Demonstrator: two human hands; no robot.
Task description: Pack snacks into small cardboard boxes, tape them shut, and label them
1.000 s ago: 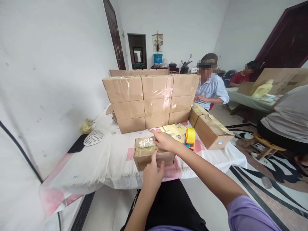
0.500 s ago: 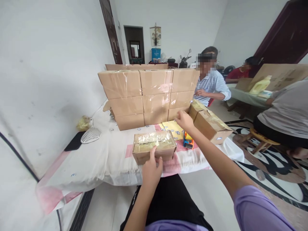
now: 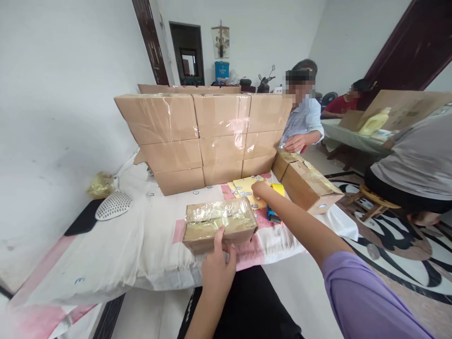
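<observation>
Right hand gone from box to over yellow sheet since a second ago
One box on the table, taped top up, long axis left-right, before a nine-box stack; two side boxes rightward; left hand loose, forefinger on the box's near edge; right fingers curled, grasp impossible to tell

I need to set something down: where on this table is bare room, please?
Bare tablecloth lies between the white perforated object and the front taped box; a narrow strip separates that box from the stacked boxes. Right of the front taped box it is crowded: yellow sheet, tape dispenser, right hand.
</observation>
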